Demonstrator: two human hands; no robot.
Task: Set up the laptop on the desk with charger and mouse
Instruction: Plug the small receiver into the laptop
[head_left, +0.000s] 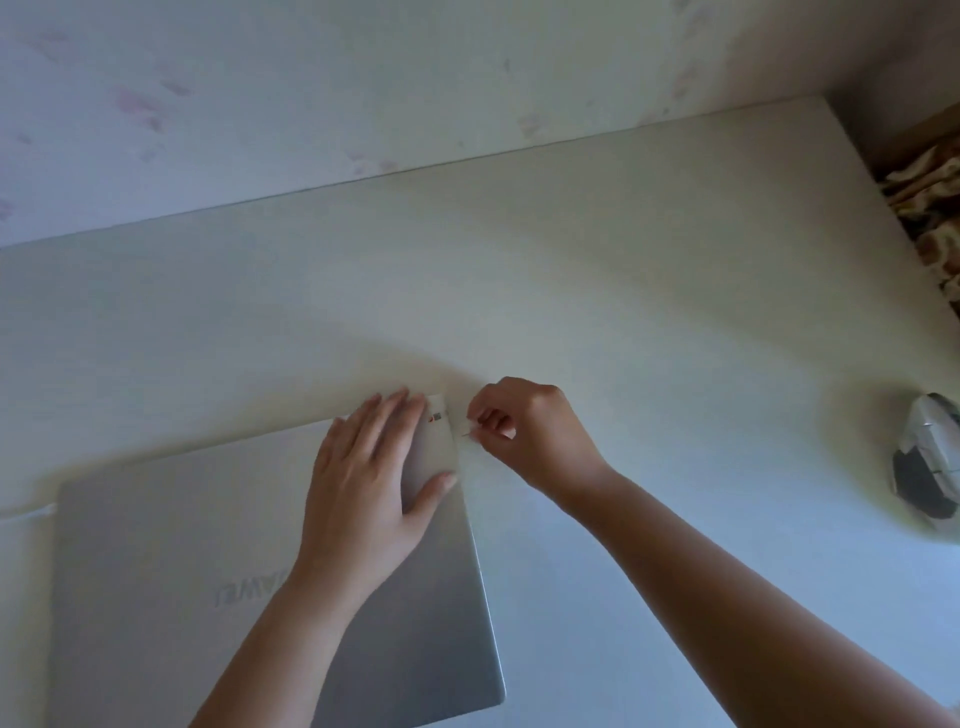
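A silver laptop (171, 561) lies shut on the white desk (597, 270), at the near left. My left hand (369, 483) rests flat on the lid near its far right corner, fingers spread. My right hand (524, 431) is curled beside that corner, fingertips pinched at the laptop's right edge on something small that I cannot make out. A white and black mouse (927, 462) sits at the desk's right side, well apart from both hands. A white cable (31, 512) reaches the laptop's left edge.
The desk's back edge meets a pale wall (363, 78). Past the desk's right edge lies patterned brown fabric (930, 218). Bare desk surface stretches between the laptop and the mouse.
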